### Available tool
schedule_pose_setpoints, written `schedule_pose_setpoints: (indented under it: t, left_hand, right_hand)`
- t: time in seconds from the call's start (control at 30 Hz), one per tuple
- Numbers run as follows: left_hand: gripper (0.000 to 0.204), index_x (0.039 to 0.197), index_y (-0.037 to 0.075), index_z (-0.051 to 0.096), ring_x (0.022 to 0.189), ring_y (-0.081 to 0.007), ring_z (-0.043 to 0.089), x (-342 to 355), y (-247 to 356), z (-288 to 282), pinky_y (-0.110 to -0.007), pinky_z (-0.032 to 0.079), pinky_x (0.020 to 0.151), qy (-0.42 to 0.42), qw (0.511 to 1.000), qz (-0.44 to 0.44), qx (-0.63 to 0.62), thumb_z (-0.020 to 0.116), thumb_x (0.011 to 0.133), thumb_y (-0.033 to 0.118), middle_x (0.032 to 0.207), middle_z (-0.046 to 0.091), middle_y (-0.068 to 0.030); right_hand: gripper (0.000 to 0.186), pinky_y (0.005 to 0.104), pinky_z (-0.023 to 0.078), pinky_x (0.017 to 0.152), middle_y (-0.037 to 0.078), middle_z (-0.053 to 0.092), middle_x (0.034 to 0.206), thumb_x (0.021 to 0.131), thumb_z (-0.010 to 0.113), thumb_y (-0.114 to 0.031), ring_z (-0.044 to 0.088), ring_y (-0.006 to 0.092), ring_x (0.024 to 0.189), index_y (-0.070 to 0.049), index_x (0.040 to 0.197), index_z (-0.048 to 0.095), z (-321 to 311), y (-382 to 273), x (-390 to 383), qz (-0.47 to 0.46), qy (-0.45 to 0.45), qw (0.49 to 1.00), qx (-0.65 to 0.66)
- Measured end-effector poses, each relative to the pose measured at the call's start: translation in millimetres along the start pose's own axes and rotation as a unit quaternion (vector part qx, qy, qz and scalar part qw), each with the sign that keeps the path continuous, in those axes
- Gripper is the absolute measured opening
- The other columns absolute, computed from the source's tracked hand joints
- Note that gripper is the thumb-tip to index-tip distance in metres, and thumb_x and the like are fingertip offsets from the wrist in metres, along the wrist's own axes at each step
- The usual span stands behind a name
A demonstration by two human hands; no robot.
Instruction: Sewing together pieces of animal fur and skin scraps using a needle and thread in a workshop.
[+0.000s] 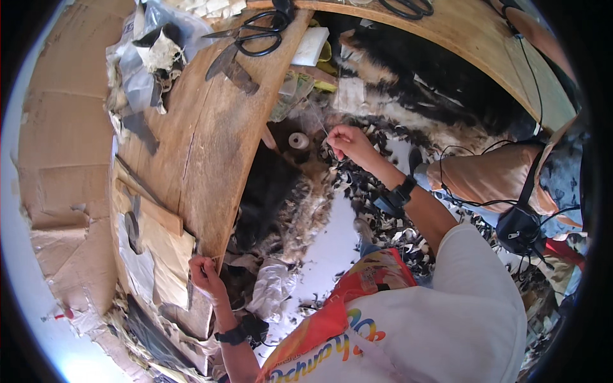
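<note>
My right hand (351, 143) is raised over the floor beyond the table edge, thumb and fingers pinched on a thin pale thread (318, 118) that runs up and to the left. Just left of it, lower down, is a white spool (298, 140). At the near edge of the wooden table (211, 127) is my left hand (207, 279), its fingers curled together; what they hold, if anything, is too small to make out. Brown paper (169, 268) with a dark curved tool (132, 231) on it lies beside that hand.
Black-handled scissors (260, 35) and a dark blade (233, 71) lie on the table's far part, near a plastic bag (143, 70) with scraps. Dark fur pieces (268, 191) and many black and white scraps (408, 239) cover the floor. Another person's leg (488, 175) is at the right, among cables.
</note>
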State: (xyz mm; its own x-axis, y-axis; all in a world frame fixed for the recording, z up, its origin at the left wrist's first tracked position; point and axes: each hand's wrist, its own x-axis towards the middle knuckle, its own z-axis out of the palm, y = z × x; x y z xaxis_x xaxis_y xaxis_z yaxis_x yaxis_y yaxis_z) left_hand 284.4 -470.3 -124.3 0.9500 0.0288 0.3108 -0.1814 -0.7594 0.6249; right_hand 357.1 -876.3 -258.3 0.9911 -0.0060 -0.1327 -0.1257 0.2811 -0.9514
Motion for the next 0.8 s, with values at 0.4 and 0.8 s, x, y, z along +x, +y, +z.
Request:
schedule_pose_setpoints:
  t: [0.4,0.8]
  left_hand:
    - [0.008,0.075,0.002,0.05,0.058,-0.0112,0.045,-2,2,2,-0.023,0.038,0.054,0.025,0.998,-0.037,-0.051,0.052,0.082,0.006,0.065,0.05,-0.0027]
    - [0.014,0.079,0.0,0.057,0.057,-0.0079,0.05,-68,143,61,-0.02,0.042,0.055,-0.356,0.837,-0.2,-0.365,0.052,0.085,0.012,0.096,0.062,-0.0098]
  right_hand:
    - [0.009,0.0183,0.028,0.039,-0.005,0.047,0.059,0.082,0.056,-0.011,0.038,0.0015,0.044,-0.002,0.082,0.056,-5,-52,-57,0.027,0.007,0.999,-0.032]
    - [0.01,0.0297,0.046,0.055,0.006,0.061,0.068,0.078,0.058,-0.013,0.058,0.0191,0.058,-0.007,0.084,0.06,60,-38,-196,-0.104,-0.158,0.943,-0.275]
